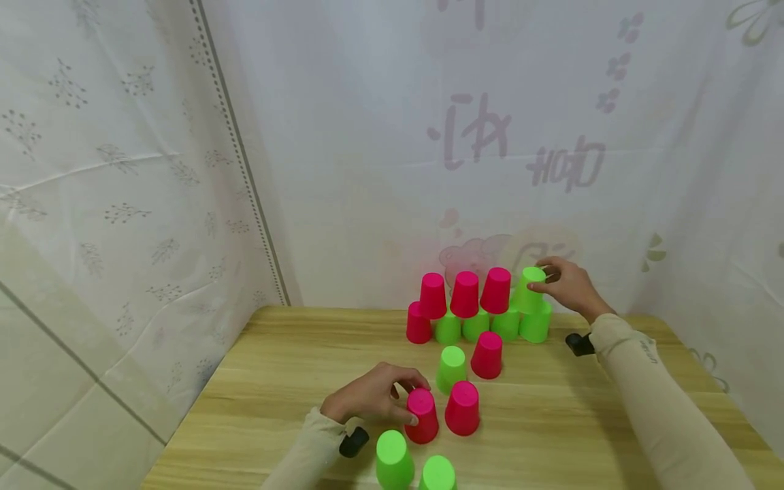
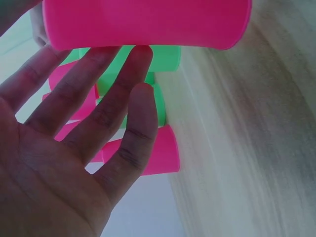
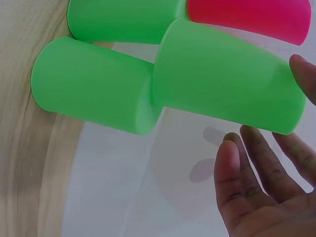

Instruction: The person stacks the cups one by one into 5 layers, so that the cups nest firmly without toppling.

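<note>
Upside-down plastic cups stand in a two-level wall at the back of the table. My right hand (image 1: 568,286) holds a green cup (image 1: 529,291) near its narrow top, at the right end of the upper row, thumb on one side and fingers on the other. In the right wrist view this cup (image 3: 227,79) meets the top of a lower green cup (image 3: 94,86). Nearer the front, my left hand (image 1: 376,393) holds a pink cup (image 1: 422,416) between thumb and fingers. The left wrist view shows that cup (image 2: 148,22) close up, cutting off part of the fingertips.
Three pink cups, one of them the middle cup (image 1: 465,295), share the upper row. Below are a pink cup (image 1: 418,323) and several green ones. Loose cups in front include a green cup (image 1: 452,369), pink cups (image 1: 486,355) (image 1: 462,408) and green cups (image 1: 394,461) (image 1: 437,474). Curtains hang behind.
</note>
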The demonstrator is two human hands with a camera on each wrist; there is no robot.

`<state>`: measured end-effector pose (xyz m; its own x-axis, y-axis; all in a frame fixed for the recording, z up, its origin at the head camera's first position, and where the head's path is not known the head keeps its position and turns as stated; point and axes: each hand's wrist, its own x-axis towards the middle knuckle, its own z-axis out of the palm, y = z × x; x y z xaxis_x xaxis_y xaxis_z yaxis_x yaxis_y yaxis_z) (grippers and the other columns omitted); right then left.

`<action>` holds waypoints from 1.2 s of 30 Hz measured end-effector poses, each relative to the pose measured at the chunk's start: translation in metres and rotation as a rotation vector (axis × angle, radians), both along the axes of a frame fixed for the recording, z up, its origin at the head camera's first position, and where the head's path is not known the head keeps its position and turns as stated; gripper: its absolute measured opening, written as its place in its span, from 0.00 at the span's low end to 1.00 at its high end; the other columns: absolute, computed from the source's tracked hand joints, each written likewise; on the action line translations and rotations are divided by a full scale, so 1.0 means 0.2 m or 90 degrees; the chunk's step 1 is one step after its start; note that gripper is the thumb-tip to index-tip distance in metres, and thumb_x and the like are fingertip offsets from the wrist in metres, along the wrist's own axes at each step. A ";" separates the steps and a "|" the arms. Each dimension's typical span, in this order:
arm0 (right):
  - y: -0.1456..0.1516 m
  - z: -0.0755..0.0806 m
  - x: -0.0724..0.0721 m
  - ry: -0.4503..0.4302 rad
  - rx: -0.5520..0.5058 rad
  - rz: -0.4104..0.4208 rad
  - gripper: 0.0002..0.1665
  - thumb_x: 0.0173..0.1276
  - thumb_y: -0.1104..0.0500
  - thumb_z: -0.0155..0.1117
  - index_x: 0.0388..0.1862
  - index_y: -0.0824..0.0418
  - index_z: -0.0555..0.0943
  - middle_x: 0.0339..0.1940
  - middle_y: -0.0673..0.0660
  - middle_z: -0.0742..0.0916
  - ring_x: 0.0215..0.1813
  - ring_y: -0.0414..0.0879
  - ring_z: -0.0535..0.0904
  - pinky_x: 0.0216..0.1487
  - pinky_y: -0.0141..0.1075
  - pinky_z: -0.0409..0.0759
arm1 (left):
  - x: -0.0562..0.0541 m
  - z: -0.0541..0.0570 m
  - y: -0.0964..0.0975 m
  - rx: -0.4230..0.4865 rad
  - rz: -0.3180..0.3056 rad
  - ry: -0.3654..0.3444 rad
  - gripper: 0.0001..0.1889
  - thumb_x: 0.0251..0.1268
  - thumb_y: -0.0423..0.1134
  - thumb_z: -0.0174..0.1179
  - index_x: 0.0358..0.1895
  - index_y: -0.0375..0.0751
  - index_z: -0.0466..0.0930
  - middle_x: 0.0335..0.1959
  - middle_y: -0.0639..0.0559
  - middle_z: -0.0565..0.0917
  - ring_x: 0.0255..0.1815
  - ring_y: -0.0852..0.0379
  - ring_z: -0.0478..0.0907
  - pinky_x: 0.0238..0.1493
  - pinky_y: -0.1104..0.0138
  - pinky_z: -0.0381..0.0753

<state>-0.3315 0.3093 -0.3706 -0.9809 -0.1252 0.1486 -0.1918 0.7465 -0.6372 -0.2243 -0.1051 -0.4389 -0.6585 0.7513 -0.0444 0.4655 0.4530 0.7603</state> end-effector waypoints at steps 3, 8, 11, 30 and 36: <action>0.01 0.01 0.02 -0.007 -0.009 -0.002 0.42 0.69 0.47 0.68 0.73 0.68 0.66 0.65 0.75 0.78 0.62 0.69 0.78 0.59 0.61 0.79 | 0.00 -0.01 0.00 0.001 0.002 0.002 0.21 0.55 0.41 0.75 0.52 0.56 0.82 0.46 0.64 0.86 0.47 0.72 0.80 0.46 0.72 0.81; 0.03 0.01 0.08 0.002 -0.008 -0.009 0.42 0.70 0.46 0.66 0.73 0.68 0.65 0.65 0.75 0.77 0.63 0.70 0.76 0.59 0.62 0.79 | 0.00 -0.01 -0.01 0.004 0.005 -0.005 0.20 0.55 0.40 0.75 0.52 0.56 0.82 0.46 0.64 0.87 0.48 0.72 0.80 0.49 0.70 0.82; 0.05 0.00 0.13 0.014 -0.003 -0.013 0.41 0.70 0.46 0.65 0.72 0.68 0.66 0.66 0.74 0.77 0.63 0.69 0.76 0.58 0.62 0.79 | 0.00 0.00 -0.02 0.005 0.004 -0.014 0.20 0.56 0.41 0.74 0.53 0.56 0.82 0.47 0.63 0.87 0.49 0.71 0.81 0.52 0.68 0.83; 0.03 -0.11 0.39 0.082 -0.010 0.016 0.28 0.69 0.50 0.69 0.61 0.64 0.77 0.58 0.67 0.84 0.56 0.60 0.82 0.46 0.41 0.81 | -0.05 0.16 -0.06 0.012 0.032 0.027 0.22 0.58 0.44 0.73 0.56 0.55 0.81 0.49 0.62 0.87 0.50 0.65 0.82 0.55 0.57 0.84; -0.03 -0.13 0.47 0.098 -0.027 0.039 0.24 0.66 0.51 0.71 0.57 0.59 0.79 0.53 0.61 0.87 0.49 0.30 0.78 0.42 0.30 0.81 | -0.08 0.23 -0.05 0.013 0.049 0.053 0.23 0.57 0.45 0.73 0.57 0.54 0.81 0.49 0.62 0.87 0.51 0.63 0.82 0.54 0.54 0.84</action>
<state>-0.2366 0.3034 -0.3967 -0.9370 -0.1748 0.3023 -0.3338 0.7031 -0.6279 -0.2398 -0.1154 -0.3925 -0.7149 0.6987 0.0278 0.4920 0.4744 0.7300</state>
